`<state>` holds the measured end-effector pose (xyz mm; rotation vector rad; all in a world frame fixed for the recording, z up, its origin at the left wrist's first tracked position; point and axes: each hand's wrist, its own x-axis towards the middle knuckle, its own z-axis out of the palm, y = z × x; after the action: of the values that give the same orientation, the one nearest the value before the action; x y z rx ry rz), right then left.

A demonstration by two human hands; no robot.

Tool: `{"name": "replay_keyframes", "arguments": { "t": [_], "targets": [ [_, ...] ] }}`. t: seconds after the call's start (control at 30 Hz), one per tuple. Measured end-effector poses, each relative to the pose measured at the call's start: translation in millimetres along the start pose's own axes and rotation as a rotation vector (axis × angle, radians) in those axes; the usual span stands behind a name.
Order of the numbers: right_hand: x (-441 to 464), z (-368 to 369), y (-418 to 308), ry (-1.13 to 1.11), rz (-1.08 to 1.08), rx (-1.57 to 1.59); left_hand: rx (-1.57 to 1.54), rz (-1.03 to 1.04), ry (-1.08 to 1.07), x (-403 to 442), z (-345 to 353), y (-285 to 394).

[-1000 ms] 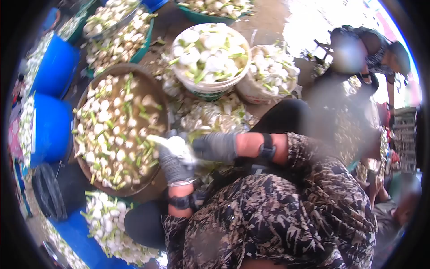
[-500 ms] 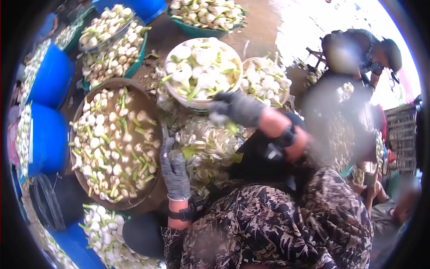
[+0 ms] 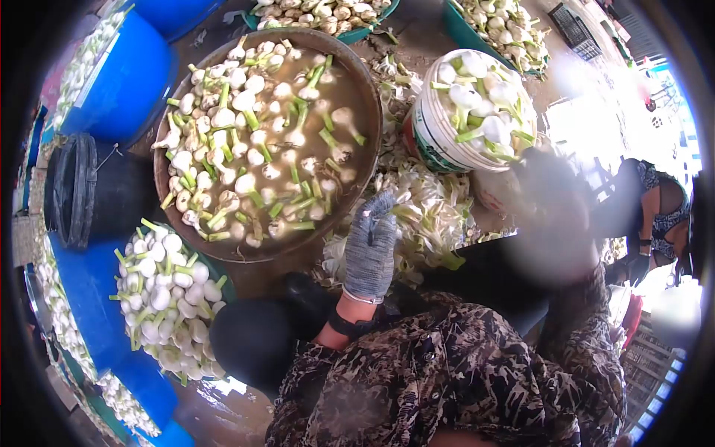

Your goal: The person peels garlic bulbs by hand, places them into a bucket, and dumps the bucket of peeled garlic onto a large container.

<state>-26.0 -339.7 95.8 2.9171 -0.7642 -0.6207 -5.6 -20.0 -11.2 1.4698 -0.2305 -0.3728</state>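
Left hand [image 3: 370,253], grey-gloved, stood near the tub's edge and before the peelings [image 3: 428,205]; its fingers pointed up, loosely bent and partly open, with nothing seen in their hold; right hand could not be made out, its sleeve [image 3: 592,316] running toward a blurred patch, so the state of its fingers could not be told; bulbs [image 3: 258,137], white with green stems, lay in a round tub [image 3: 376,112] of brown water, crowded toward its left; more filled a white bucket [image 3: 439,127], tilted, beyond the peelings; a heap [image 3: 167,290] of paler bulbs sat left of the knee; a black bucket [image 3: 126,186] stood beside the tub; another person [image 3: 663,208] was at far right.
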Motion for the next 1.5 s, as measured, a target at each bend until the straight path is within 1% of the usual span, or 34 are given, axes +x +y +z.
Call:
{"name": "replay_keyframes", "arguments": {
  "t": [0.07, 0.1, 0.13, 0.17, 0.2, 0.27, 0.33, 0.37, 0.43, 0.5, 0.57, 0.6, 0.63, 0.67, 0.7, 0.77, 0.8, 0.83, 0.87, 0.9, 0.93, 0.97, 1.0, 1.03, 1.1, 1.13, 1.17, 1.23, 1.27, 1.3, 1.37, 1.43, 1.47, 1.5],
  "targets": [
    [-14, 6, -60, -0.062, -0.315, 0.280, -0.090, -0.028, 0.058, 0, -5, -2],
    [-11, 12, -93, -0.112, -0.457, 0.353, -0.090, -0.029, 0.060, 0, -6, -1],
    [-3, 17, -128, -0.136, -0.577, 0.359, -0.091, -0.042, 0.100, 1, -7, 1],
    [5, 13, -163, -0.138, -0.662, 0.284, -0.091, -0.055, 0.140, 0, -7, 2],
    [35, 47, -187, 0.012, -0.837, 0.259, -0.118, -0.075, 0.163, 1, -6, 4],
    [68, 58, -249, -0.018, -0.848, -0.049, -0.081, -0.045, 0.176, 1, -8, 6],
    [101, 94, -286, 0.087, -0.799, -0.235, -0.049, -0.025, 0.192, 0, -13, 0],
    [111, 100, -295, 0.090, -0.813, -0.236, -0.046, -0.023, 0.206, 1, -15, 3],
    [127, 113, -308, -0.069, -0.708, -0.381, -0.132, -0.020, 0.220, 2, -19, 8],
    [131, 116, -304, -0.081, -0.677, -0.366, -0.140, -0.033, 0.246, 2, -25, 1],
    [109, 90, -289, -0.117, -0.643, -0.058, 0.046, 0.078, 0.312, 4, -32, -12],
    [97, 85, -274, -0.081, -0.648, 0.193, 0.305, 0.139, 0.291, 4, -38, -14],
    [88, 85, -258, -0.080, -0.637, 0.186, 0.294, 0.140, 0.284, 4, -38, -16],
    [78, 88, -240, -0.138, -0.729, 0.575, 0.196, 0.085, 0.331, 4, -37, -17],
    [64, 87, -227, -0.185, -0.802, 0.974, 0.136, 0.059, 0.318, 6, -37, -18],
    [28, 77, -207, -0.385, -0.835, 1.420, 0.019, 0.006, 0.296, 9, -38, -21],
    [12, 67, -196, -0.426, -0.841, 1.398, 0.220, 0.075, 0.139, 13, -41, -27],
    [3, 73, -190, -0.417, -0.849, 1.413, 0.323, 0.109, 0.049, 12, -34, -34],
    [-8, 70, -182, -0.399, -0.811, 1.364, 0.420, 0.152, -0.039, 12, -27, -29],
    [-17, 66, -174, -0.380, -0.774, 1.315, 0.104, 0.138, 0.017, 10, -14, -24],
    [-23, 67, -168, -0.364, -0.768, 1.324, -0.051, 0.129, 0.034, 9, -8, -18],
    [-29, 67, -162, -0.197, -0.728, 1.112, -0.207, 0.123, 0.053, 8, -2, -14],
    [-35, 66, -157, -0.039, -0.680, 0.897, -0.262, 0.047, 0.075, 7, -1, -13],
    [-42, 64, -152, -0.024, -0.675, 0.903, 0.027, 0.173, 0.043, 7, 1, -10],
    [-59, 54, -144, 0.391, -0.625, 0.841, 0.625, 0.448, 0.100, 7, 5, -5],
    [-64, 52, -143, 0.426, -0.514, 0.812, -0.034, 0.118, 0.143, 6, 10, -3],
    [-63, 55, -139, 0.438, -0.503, 0.815, -0.685, -0.233, 0.165, 4, 15, -1],
    [-60, 64, -132, 0.619, -0.608, 0.677, -0.618, -0.235, 0.152, 5, 18, -4],
    [-63, 63, -133, 0.614, -0.586, 0.665, -0.353, -0.134, 0.079, 8, 16, -4],
    [-66, 63, -135, 0.623, -0.580, 0.670, -0.207, -0.068, 0.050, 8, 15, -5],
    [-69, 66, -139, 0.605, -0.470, 0.586, 0.086, 0.073, 0.021, 10, 13, -3],
    [-69, 68, -139, 0.625, -0.465, 0.588, 0.081, 0.017, -0.056, 6, 10, 2],
    [-69, 65, -138, 0.567, -0.491, 0.682, -0.049, -0.023, -0.015, 3, 9, 2],
    [-69, 64, -137, 0.506, -0.515, 0.777, -0.047, -0.030, -0.016, -1, 9, 2]
  ]
}}
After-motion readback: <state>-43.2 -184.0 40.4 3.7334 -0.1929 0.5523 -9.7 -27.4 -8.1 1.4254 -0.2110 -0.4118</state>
